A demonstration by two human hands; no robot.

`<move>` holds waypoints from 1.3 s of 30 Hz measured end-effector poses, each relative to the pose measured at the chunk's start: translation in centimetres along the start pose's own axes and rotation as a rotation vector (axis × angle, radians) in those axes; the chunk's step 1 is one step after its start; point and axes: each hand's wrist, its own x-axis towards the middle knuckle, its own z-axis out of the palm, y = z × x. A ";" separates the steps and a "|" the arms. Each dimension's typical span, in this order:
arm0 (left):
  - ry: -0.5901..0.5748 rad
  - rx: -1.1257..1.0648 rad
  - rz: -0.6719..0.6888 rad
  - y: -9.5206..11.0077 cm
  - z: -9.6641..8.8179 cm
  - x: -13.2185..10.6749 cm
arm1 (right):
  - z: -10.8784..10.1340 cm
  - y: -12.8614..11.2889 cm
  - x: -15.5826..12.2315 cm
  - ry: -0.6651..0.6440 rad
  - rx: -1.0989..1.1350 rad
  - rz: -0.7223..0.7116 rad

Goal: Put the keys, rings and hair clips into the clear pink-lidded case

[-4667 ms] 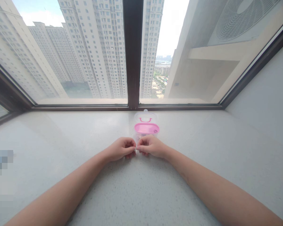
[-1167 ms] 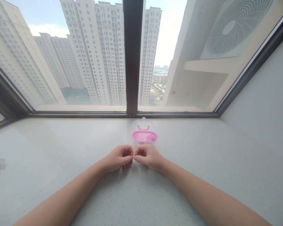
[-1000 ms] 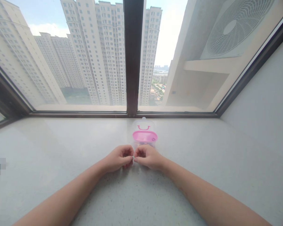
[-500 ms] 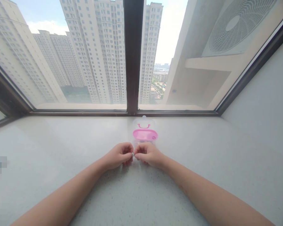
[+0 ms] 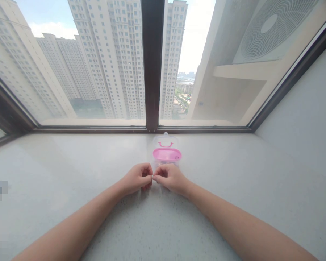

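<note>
My left hand (image 5: 137, 178) and my right hand (image 5: 170, 177) meet fingertip to fingertip over a pale speckled sill (image 5: 70, 174). Both are curled into a pinch on a tiny pale object (image 5: 152, 177) held between them; it is too small to name. Just behind the hands stands a small clear plastic box (image 5: 166, 152) with a pink tray and a pink handle on its raised lid. Neither hand touches the box.
A dark window frame (image 5: 151, 65) with a centre post runs along the back of the sill. A white wall (image 5: 309, 119) rises on the right. Tower blocks and an outdoor fan unit show through the glass.
Both hands have stayed pinched together in front of the box, with only slight finger shifts. The view has drifted a little up and down.
</note>
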 end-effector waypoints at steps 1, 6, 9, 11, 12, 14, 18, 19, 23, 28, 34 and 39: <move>0.001 0.002 0.003 0.0 0.0 0.0 | 0.1 -0.1 0.0 0.014 -0.011 0.000; -0.007 0.022 0.031 -0.1 0.1 -0.2 | 0.5 -0.3 -0.1 0.075 -0.073 -0.017; -0.030 0.014 0.036 0.2 0.0 -0.3 | 0.6 -0.4 -0.4 0.070 -0.112 -0.038; -0.050 -0.022 0.036 0.4 -0.2 -0.4 | 0.5 -0.5 -0.6 0.056 -0.139 -0.096; -0.058 -0.043 0.037 0.5 -0.2 -0.4 | 0.4 -0.7 -0.7 0.058 -0.159 -0.144; -0.066 -0.075 0.040 0.7 -0.3 -0.5 | 0.0 -1.0 -0.9 0.115 -0.218 -0.262; -0.070 -0.061 0.032 0.8 -0.4 -0.6 | -2.1 -1.5 -0.5 0.426 -0.327 -0.388; -0.071 -0.056 0.029 0.7 -0.4 -0.6 | -2.8 -1.5 -0.3 0.521 -0.316 -0.373; -0.079 -0.049 0.014 0.7 -0.4 -0.6 | -6.1 -0.6 0.8 0.805 -0.227 -0.267; -0.086 -0.049 0.021 0.6 -0.5 -0.5 | -8.2 1.0 1.8 0.750 -0.303 -0.246; -0.081 -0.052 0.005 0.8 -0.4 -0.5 | -7.7 1.4 1.9 0.644 -0.357 -0.283; -0.072 -0.068 -0.004 1.0 -0.3 -0.4 | -7.3 1.5 1.8 0.667 -0.395 -0.260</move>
